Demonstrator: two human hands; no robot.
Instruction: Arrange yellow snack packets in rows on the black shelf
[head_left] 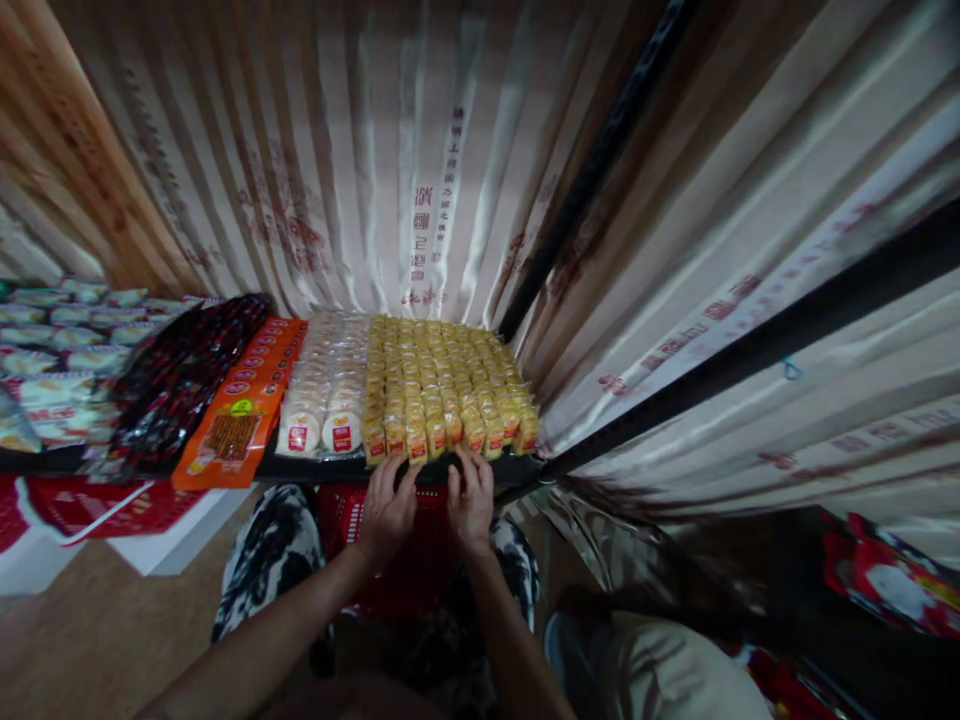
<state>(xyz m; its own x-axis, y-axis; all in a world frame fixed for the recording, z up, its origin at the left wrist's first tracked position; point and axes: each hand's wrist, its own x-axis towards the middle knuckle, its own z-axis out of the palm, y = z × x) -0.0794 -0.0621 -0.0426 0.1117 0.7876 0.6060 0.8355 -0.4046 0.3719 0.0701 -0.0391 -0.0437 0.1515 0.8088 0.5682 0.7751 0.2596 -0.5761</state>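
Rows of small yellow wrapped snack packets [450, 385] stand closely packed on a dark shelf [517, 470]. My left hand [388, 508] rests at their front edge, its fingertips against the lower front packets and its thumb held apart. Beside it, my right hand [471, 498] touches the front row a little further right, fingers stretched forward. Neither hand visibly grips a packet. Round white wrapped snacks [322, 390] in clear film sit directly left of the yellow ones. Below both hands is a red plastic basket [416, 560], partly hidden by my arms.
Left along the shelf lie an orange snack bag [240, 410], dark shiny packets [187, 385] and several white packets [64, 340]. A printed curtain [360, 150] hangs behind, with black posts [600, 140] at right. Red packages [892, 580] sit at lower right.
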